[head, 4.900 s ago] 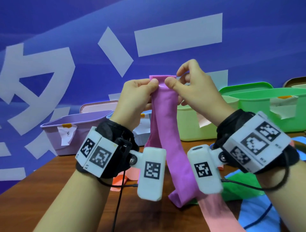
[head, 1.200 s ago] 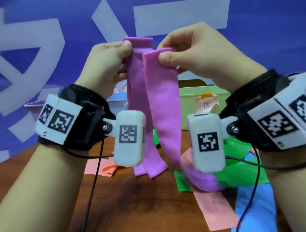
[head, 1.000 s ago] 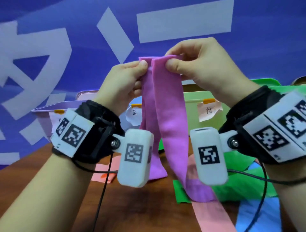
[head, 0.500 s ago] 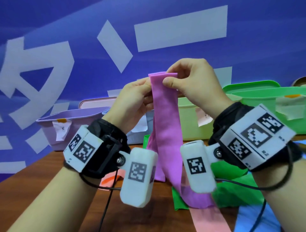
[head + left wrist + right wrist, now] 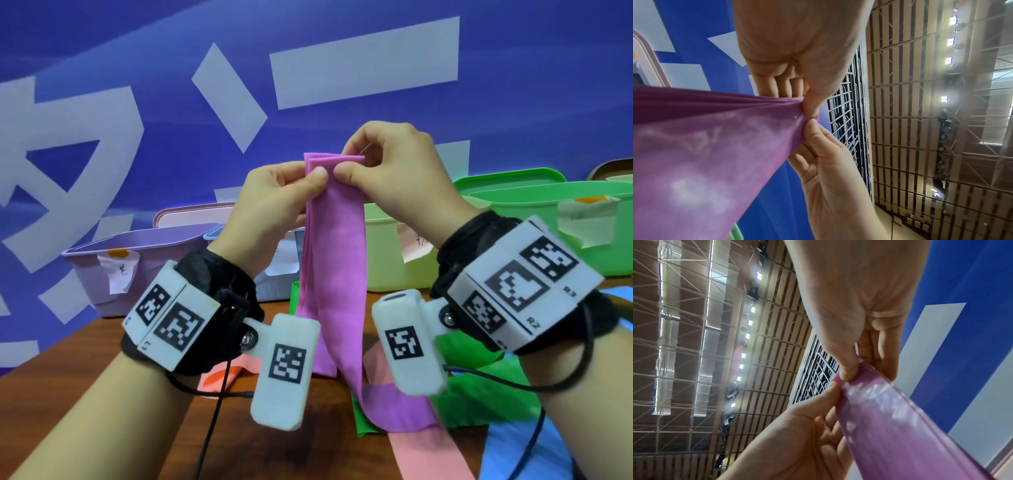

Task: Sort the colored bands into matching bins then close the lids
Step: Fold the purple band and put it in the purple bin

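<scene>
A purple band [image 5: 334, 260] hangs folded in several layers in front of me. My left hand [image 5: 317, 176] and right hand [image 5: 346, 162] both pinch its top fold, thumbs side by side. Its tail [image 5: 394, 409] trails on the wooden table. In the left wrist view my left hand [image 5: 809, 108] pinches the bunched purple band [image 5: 715, 146], with the right thumb just below. From the right wrist, my right hand [image 5: 846, 374] pinches the band [image 5: 900, 426] edge. An open purple bin [image 5: 137, 260] stands at the back left.
Along the back stand a blue bin [image 5: 281, 274], a pale green bin [image 5: 387, 250] and a green bin [image 5: 548, 222] with its lid propped behind. Pink [image 5: 435, 455], green [image 5: 479, 387] and blue [image 5: 548, 455] bands lie on the table under my hands.
The two separate folded ends have been brought together into one stack. My left thumb has slid up to the top fold beside the right thumb. Both hands came lower.
</scene>
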Motion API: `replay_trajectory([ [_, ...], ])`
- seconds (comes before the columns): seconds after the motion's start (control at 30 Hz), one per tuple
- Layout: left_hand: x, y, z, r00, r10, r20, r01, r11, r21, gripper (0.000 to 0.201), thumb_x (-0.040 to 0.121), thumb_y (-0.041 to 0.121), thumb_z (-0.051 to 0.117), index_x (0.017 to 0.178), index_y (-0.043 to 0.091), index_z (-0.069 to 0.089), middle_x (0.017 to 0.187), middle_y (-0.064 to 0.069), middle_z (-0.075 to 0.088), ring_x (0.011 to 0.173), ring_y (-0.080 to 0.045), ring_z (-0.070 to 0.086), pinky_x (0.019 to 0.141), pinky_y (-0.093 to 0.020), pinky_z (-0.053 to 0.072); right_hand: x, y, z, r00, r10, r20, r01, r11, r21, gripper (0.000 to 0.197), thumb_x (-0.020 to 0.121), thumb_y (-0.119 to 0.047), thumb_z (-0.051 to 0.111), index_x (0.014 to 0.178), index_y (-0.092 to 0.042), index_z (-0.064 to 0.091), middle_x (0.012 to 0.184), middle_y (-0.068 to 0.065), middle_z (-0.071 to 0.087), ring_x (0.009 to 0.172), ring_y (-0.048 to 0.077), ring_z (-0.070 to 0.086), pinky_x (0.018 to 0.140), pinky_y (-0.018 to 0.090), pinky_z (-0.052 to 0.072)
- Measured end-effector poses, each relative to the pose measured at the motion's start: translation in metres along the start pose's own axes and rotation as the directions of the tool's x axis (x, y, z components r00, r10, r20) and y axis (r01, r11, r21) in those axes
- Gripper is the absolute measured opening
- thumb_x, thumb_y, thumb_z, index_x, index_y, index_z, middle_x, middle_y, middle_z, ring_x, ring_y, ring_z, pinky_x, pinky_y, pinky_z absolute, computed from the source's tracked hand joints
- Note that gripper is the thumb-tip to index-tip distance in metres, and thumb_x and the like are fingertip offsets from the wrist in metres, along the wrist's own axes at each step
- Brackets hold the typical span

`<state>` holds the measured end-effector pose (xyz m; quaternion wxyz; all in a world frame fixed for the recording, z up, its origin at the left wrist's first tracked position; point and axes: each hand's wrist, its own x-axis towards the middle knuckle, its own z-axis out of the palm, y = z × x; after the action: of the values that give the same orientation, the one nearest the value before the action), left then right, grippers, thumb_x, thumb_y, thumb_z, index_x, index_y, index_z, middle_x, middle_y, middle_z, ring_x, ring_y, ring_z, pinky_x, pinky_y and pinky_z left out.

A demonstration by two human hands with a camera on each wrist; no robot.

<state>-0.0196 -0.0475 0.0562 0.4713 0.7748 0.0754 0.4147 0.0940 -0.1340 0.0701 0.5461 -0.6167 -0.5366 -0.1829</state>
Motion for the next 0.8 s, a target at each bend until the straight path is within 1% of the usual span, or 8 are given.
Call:
replay_trajectory([
  [0.1, -0.001, 0.000, 0.002, 0.999, 0.011, -0.031, -0.011, 1.000, 0.015, 0.021, 0.096, 0.015, 0.051, 0.108, 0.011, 0.067, 0.103, -0.012, 0.070, 0.090, -0.019, 0.066, 0.085, -0.035, 0.054, 0.000, 0.001, 0.001, 1.000, 0.014, 0.000, -0.014, 0.999, 0.030, 0.016, 0.078, -0.019, 0.069, 0.085, -0.018, 0.054, 0.066, -0.003, 0.055, 0.069, 0.019, 0.060, 0.071, 0.035, 0.054],
  [0.27, 0.000, -0.002, 0.004, 0.995, 0.046, -0.086, -0.041, 0.998, 0.057, 0.021, 0.095, 0.017, 0.052, 0.104, 0.011, 0.070, 0.098, -0.010, 0.072, 0.089, -0.020, 0.067, 0.084, -0.042, 0.054, 0.000, 0.001, -0.002, 0.997, 0.024, 0.073, -0.022, 0.999, -0.024, 0.021, 0.082, -0.023, 0.063, 0.100, -0.020, 0.053, 0.065, -0.005, 0.048, 0.063, 0.013, 0.051, 0.066, 0.028, 0.047],
  [0.4, 0.000, -0.003, 0.005, 0.990, 0.075, -0.116, -0.065, 0.994, 0.085, 0.021, 0.095, 0.017, 0.053, 0.104, 0.014, 0.071, 0.096, -0.006, 0.072, 0.092, -0.021, 0.068, 0.083, -0.041, 0.054, 0.001, -0.001, -0.004, 0.990, 0.051, 0.135, -0.025, 0.983, -0.183, 0.023, 0.085, -0.033, 0.060, 0.108, -0.029, 0.060, 0.092, -0.002, 0.042, 0.075, 0.013, 0.045, 0.073, 0.023, 0.035],
  [0.47, -0.002, 0.000, 0.007, 0.989, 0.106, -0.107, -0.098, 0.992, 0.078, 0.019, 0.096, 0.016, 0.052, 0.102, 0.015, 0.070, 0.092, -0.002, 0.072, 0.087, -0.014, 0.067, 0.081, -0.036, 0.054, 0.002, -0.007, -0.009, 0.992, 0.025, 0.122, 0.002, 0.978, -0.211, 0.019, 0.084, -0.030, 0.063, 0.103, -0.026, 0.065, 0.097, 0.000, 0.046, 0.076, 0.012, 0.046, 0.073, 0.022, 0.037],
  [0.53, -0.002, 0.006, 0.009, 0.982, 0.150, -0.118, -0.141, 0.987, 0.082, 0.016, 0.095, 0.018, 0.053, 0.096, 0.016, 0.068, 0.085, -0.002, 0.069, 0.080, -0.012, 0.064, 0.078, -0.037, 0.054, 0.003, -0.016, -0.018, 0.999, -0.029, 0.036, 0.038, 0.964, -0.264, 0.016, 0.081, -0.027, 0.066, 0.095, -0.021, 0.070, 0.093, -0.001, 0.050, 0.080, 0.012, 0.048, 0.071, 0.021, 0.036],
  [0.63, -0.001, 0.013, 0.006, 0.957, 0.184, -0.224, -0.171, 0.982, 0.074, 0.007, 0.093, 0.020, 0.057, 0.088, 0.017, 0.060, 0.079, -0.009, 0.066, 0.074, -0.020, 0.063, 0.075, -0.041, 0.055, 0.006, -0.030, -0.029, 0.995, -0.042, -0.090, 0.017, 0.964, -0.265, 0.013, 0.077, -0.022, 0.066, 0.087, -0.017, 0.072, 0.085, 0.002, 0.064, 0.082, 0.016, 0.058, 0.071, 0.025, 0.042],
  [0.7, 0.004, 0.016, 0.002, 0.939, 0.202, -0.278, -0.191, 0.979, 0.066, 0.010, 0.087, 0.028, 0.060, 0.092, 0.021, 0.054, 0.088, -0.006, 0.071, 0.079, -0.022, 0.069, 0.081, -0.043, 0.056, 0.019, -0.040, -0.035, 0.998, 0.016, -0.066, -0.033, 0.966, -0.255, 0.012, 0.076, -0.018, 0.067, 0.085, -0.014, 0.073, 0.080, 0.005, 0.068, 0.078, 0.017, 0.060, 0.066, 0.026, 0.047],
  [0.8, 0.009, 0.024, 0.002, 0.950, 0.215, -0.227, -0.210, 0.977, 0.049, 0.040, 0.070, 0.051, 0.062, 0.101, 0.029, 0.048, 0.105, 0.003, 0.066, 0.098, -0.017, 0.065, 0.090, -0.044, 0.052, 0.046, -0.056, -0.047, 0.988, 0.139, 0.065, -0.126, 0.977, -0.173, 0.015, 0.073, -0.012, 0.070, 0.083, -0.002, 0.073, 0.066, 0.008, 0.064, 0.062, 0.017, 0.060, 0.067, 0.030, 0.057],
])
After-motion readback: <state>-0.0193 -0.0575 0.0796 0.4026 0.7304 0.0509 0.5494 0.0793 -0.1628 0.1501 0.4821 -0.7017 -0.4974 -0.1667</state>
